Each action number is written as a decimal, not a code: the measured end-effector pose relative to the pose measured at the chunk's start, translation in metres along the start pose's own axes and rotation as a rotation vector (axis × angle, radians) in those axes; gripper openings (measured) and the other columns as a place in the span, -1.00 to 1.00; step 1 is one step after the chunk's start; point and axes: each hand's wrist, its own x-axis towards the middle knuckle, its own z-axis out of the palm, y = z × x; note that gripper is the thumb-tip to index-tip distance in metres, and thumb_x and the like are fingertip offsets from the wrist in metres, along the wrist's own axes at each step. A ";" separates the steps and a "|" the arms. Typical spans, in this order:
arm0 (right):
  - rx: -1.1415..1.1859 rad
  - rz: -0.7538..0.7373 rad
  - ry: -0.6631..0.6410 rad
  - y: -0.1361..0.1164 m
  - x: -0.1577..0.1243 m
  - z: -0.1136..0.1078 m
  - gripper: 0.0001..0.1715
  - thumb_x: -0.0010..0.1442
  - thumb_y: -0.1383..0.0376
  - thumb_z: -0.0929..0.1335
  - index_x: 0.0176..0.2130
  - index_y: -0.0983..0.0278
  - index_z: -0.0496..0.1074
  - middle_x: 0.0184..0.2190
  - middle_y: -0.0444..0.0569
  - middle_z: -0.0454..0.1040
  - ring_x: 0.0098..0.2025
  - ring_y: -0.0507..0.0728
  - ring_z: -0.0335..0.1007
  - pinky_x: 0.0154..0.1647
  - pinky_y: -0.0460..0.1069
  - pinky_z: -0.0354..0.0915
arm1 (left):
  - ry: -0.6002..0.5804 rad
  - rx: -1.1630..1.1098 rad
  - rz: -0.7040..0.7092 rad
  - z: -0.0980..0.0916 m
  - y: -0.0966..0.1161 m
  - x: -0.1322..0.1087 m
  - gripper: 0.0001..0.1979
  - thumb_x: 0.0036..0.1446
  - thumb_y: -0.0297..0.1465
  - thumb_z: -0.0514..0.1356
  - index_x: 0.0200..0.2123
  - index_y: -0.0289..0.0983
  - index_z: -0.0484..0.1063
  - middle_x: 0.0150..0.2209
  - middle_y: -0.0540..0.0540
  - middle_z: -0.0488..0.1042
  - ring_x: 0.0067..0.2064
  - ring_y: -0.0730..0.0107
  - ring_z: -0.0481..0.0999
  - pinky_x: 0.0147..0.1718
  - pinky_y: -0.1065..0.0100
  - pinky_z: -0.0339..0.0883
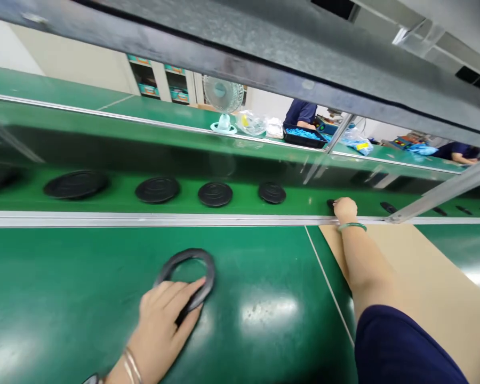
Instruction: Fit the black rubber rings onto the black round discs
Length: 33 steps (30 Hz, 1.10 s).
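Left hand (164, 312): closed on near edge of black ring (210, 272), thumb at its 5 o'clock side, fingers over the top. Ring sits at 1 o'clock from the palm. Round, so no real long axis; lifted or resting on green bench (84, 282), can't tell.

Right hand (346, 208): arm stretched to 12 o'clock, wrist over the pale rail (144, 220), fingers bunched at the dark disc (330, 204). Disc at 9 to 10 o'clock, at the fingertips, partly covered by hand; pinched or only touched, can't tell. Axis of it can't be read.

Key relation: that disc is right at the right hand, well apart from the left, which has it at 2 o'clock. Ring lies at 8 o'clock from the right hand, bare bench between.

Further out: next disc (272, 192) on the green strip, just past 9 o'clock from the right hand, flat, oval in view, long axis roughly 9-to-3. Another disc (389, 207) at 3 o'clock. Brown sheet (424, 277) at 4 o'clock, under the forearm. Black tray (304, 141) of blue pieces at 11 o'clock, by a co-worker's sleeve (306, 112).
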 end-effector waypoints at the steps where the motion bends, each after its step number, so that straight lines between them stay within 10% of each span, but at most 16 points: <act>1: 0.043 -0.015 -0.016 -0.013 -0.004 0.002 -0.81 0.27 0.38 0.40 -0.15 0.39 0.62 -0.20 0.21 0.55 -0.10 0.25 0.51 -0.07 0.05 0.36 | -0.042 -0.166 -0.057 -0.002 0.003 -0.001 -0.73 0.24 -0.24 0.20 0.00 -0.03 0.51 -0.15 -0.06 0.54 -0.11 0.13 0.48 -0.05 0.14 0.24; 7: 0.279 -0.020 -0.050 -0.081 -0.039 0.004 -0.84 0.20 0.36 0.44 -0.19 0.28 0.64 -0.26 0.06 0.58 -0.20 0.18 0.52 -0.14 -0.02 0.35 | -0.054 -1.059 -0.594 -0.016 0.006 0.009 -0.72 0.04 -0.21 0.34 -0.19 -0.19 0.50 -0.13 -0.09 0.51 -0.01 0.11 0.49 0.03 0.19 0.35; 14: 0.478 0.028 0.083 -0.123 -0.096 -0.041 -0.84 0.17 0.40 0.41 -0.27 0.43 0.61 -0.32 0.22 0.56 -0.25 0.28 0.51 -0.14 0.10 0.38 | -0.271 -0.975 -0.582 -0.042 -0.033 0.030 -0.65 -0.27 -0.31 0.49 -0.42 -0.28 0.45 -0.17 -0.17 0.53 -0.07 -0.03 0.57 0.03 0.07 0.38; 19: 0.701 -0.289 0.182 -0.200 -0.189 -0.073 -0.83 0.24 0.29 0.43 -0.18 0.32 0.60 -0.20 0.04 0.54 -0.14 0.15 0.47 -0.02 0.00 0.37 | -0.289 -0.934 -0.603 -0.048 -0.034 0.034 -0.55 -0.25 -0.29 0.48 -0.29 -0.28 0.40 -0.23 -0.19 0.61 -0.18 0.08 0.59 -0.10 0.10 0.45; 25: 1.134 -1.017 0.128 -0.253 -0.331 -0.096 -0.86 0.33 0.25 0.41 -0.23 0.21 0.61 -0.39 -0.03 0.45 -0.31 0.15 0.39 -0.25 0.05 0.36 | -0.158 -0.820 -0.598 -0.035 -0.034 0.028 -0.46 -0.30 -0.29 0.48 -0.24 -0.25 0.34 -0.27 -0.17 0.63 -0.19 -0.01 0.62 -0.11 0.02 0.46; 33: 0.901 -1.350 0.294 -0.256 -0.362 -0.068 -0.77 0.45 0.29 0.29 -0.12 0.27 0.55 -0.40 -0.02 0.43 -0.33 0.13 0.36 -0.27 0.03 0.36 | -0.102 -0.763 -0.572 -0.029 -0.031 0.027 -0.29 -0.33 -0.27 0.51 -0.07 -0.25 0.30 -0.16 -0.14 0.59 -0.10 -0.03 0.60 -0.04 -0.02 0.47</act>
